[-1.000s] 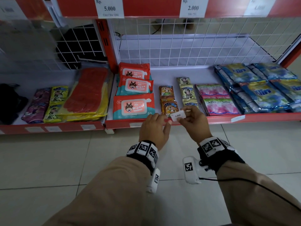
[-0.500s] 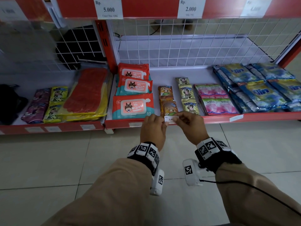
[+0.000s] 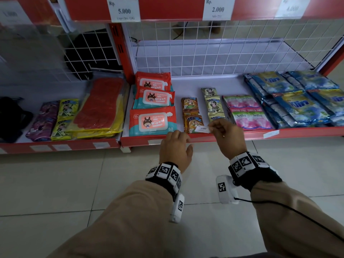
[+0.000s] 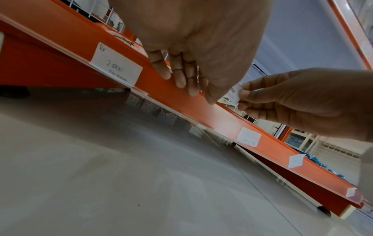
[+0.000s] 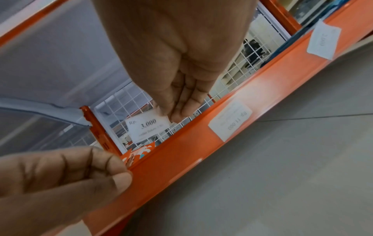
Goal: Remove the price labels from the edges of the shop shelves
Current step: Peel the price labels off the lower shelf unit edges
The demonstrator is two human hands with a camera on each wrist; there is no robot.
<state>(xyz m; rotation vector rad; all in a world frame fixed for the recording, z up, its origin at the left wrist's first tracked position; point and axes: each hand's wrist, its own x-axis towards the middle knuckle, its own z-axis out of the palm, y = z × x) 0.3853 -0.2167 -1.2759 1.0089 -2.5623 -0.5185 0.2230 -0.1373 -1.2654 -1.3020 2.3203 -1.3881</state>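
Head view shows the right hand (image 3: 226, 135) pinching a small white price label (image 3: 202, 129) by its right end, held just above the red front edge of the lower shelf (image 3: 214, 139) and in front of the snack sachets (image 3: 192, 122). That label is off the edge and reads 3.000 in the right wrist view, where it sits under the fingertips (image 5: 177, 115). Its long axis runs 9 to 3 o'clock, parallel to the shelf edge, with its free end pointing toward 9 o'clock, at the left hand (image 3: 175, 146).

Its grip released, the left hand holds nothing: the fingers (image 4: 179, 76) lie straight against the edge strip, at about 8 o'clock from the held label and just beside it.

Labels still on this edge lie both ways along it. A "2.000" label (image 4: 116, 64) sits at 9 o'clock from the left hand, near it, so the left hand is the nearer one for that. An "11.000" label (image 5: 230, 122) sits at 3 o'clock from the right hand, and a further one (image 3: 270, 134) lies beyond it, under the blue detergent sachets (image 3: 301, 107). Each lies flat on the strip with its long axis along the shelf, so I judge a peel would start at a short end and run sideways. The right hand is occupied, which probably favours the left for the next pick.

Larger labels, 5.000 (image 3: 124, 10) and 2.000 (image 3: 217, 9), remain on the upper shelf edge at 12 o'clock.
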